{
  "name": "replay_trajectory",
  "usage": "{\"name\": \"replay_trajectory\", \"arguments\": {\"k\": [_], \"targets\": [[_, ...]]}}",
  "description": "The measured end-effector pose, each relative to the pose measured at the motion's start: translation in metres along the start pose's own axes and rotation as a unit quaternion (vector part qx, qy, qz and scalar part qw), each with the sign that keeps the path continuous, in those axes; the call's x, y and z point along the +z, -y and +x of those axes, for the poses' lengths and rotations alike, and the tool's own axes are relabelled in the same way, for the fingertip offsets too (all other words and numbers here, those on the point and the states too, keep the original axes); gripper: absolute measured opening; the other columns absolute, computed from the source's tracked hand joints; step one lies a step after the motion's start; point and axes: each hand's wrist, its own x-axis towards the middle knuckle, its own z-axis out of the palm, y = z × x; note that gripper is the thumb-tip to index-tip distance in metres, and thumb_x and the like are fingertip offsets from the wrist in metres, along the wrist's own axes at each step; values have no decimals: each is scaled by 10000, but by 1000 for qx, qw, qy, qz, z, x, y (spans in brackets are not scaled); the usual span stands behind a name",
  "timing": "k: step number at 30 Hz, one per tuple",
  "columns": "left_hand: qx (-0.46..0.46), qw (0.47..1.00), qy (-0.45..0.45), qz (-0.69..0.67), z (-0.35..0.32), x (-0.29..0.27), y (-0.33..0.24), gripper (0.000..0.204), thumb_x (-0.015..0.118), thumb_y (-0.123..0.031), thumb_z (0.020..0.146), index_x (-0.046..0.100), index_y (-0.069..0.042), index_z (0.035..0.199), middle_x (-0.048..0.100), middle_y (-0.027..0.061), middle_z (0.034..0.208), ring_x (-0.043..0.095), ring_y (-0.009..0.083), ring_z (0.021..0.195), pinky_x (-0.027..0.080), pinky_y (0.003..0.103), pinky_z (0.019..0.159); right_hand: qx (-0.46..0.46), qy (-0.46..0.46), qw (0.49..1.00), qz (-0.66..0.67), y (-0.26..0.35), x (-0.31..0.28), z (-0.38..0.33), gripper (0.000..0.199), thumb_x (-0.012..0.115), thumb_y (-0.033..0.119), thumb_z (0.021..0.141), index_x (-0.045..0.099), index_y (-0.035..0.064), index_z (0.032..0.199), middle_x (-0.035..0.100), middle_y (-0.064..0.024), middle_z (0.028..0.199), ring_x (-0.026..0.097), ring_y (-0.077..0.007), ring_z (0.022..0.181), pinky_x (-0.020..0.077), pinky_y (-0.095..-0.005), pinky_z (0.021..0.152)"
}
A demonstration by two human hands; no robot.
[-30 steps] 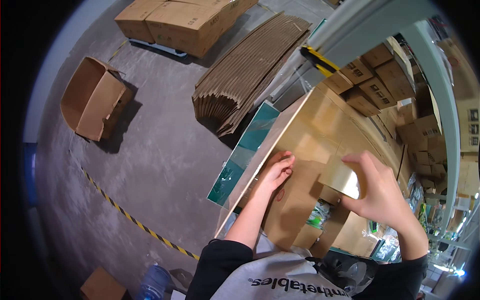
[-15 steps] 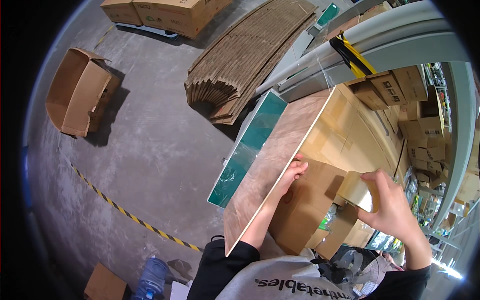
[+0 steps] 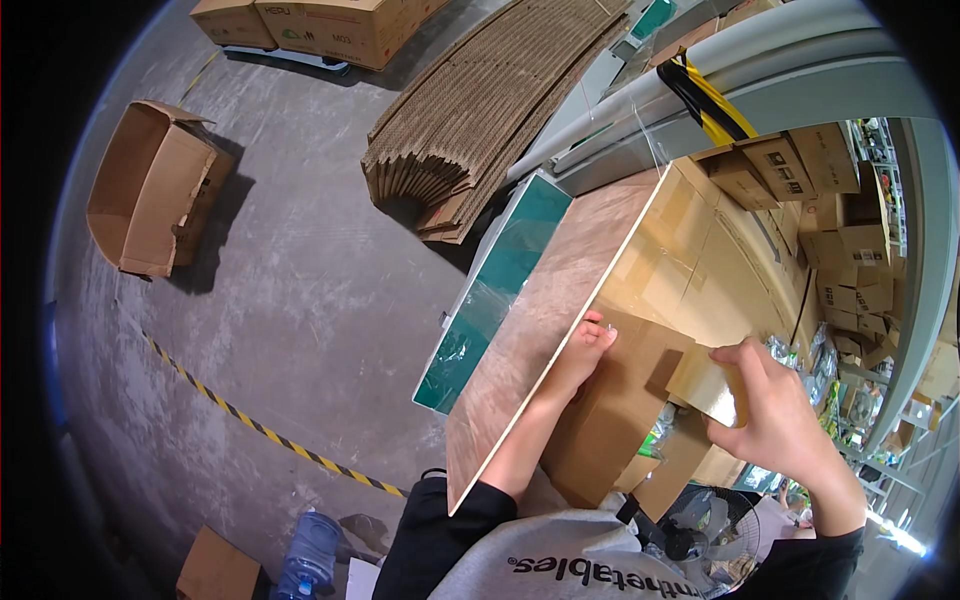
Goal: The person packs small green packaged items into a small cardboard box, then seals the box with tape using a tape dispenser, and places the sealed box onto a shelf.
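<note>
A small brown cardboard box (image 3: 612, 405) sits tilted at the table edge in front of me, one flap standing out and clear plastic with green bits (image 3: 655, 437) showing in its opening. Against its far left side, my left hand (image 3: 585, 352) has its fingers curled at the box edge; part of the grip is hidden. My right hand (image 3: 775, 410) is wrapped round a wide roll of yellowish packing tape (image 3: 703, 383), thumb on the near side and fingers on the far side. The roll is at the box's right upper edge, close to the flap.
A thin upright board (image 3: 560, 290) borders the workspace on my left. Taped cardboard (image 3: 690, 260) covers the surface beyond the box. A fan (image 3: 700, 530) is close to my body. Stacked flat cartons (image 3: 480, 100) and an open carton (image 3: 150, 195) stand on the floor.
The tape roll and my right hand have shifted slightly left. My left hand stays at the box. The view has moved a little.
</note>
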Motion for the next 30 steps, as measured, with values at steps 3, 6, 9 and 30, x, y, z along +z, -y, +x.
{"name": "replay_trajectory", "arguments": {"k": [3,6,9,30], "targets": [[63,986,-45,147,-6,10,-4,323,688,-135,847,499,-26,1085,589,27,799,556,105,675,461,267,614,-13,-10,1000,1,-4,2,-1,535,729,105,614,512,-1,1091,567,-175,942,618,-369,782,522,-415,648],[41,959,-89,264,-19,24,-32,307,684,-109,833,516,-40,1081,584,87,905,571,179,765,471,325,714,-8,-3,1000,1,-4,0,-1,534,727,102,613,513,-2,1091,563,-173,934,617,-366,781,521,-415,647],[79,933,-110,335,-23,9,-27,295,663,-123,835,524,-59,1087,546,130,1043,536,249,924,429,409,846,-13,-2,1000,-4,-2,-2,0,536,729,102,611,513,0,1091,558,-170,925,614,-364,772,519,-412,644],[227,812,175,508,-149,41,-56,777,573,-373,879,262,110,1402,202,296,1490,207,451,1383,217,488,1115,-31,-19,999,36,-12,-2,-14,526,722,102,659,477,18,1117,557,-182,895,607,-399,770,498,-451,652]]}}
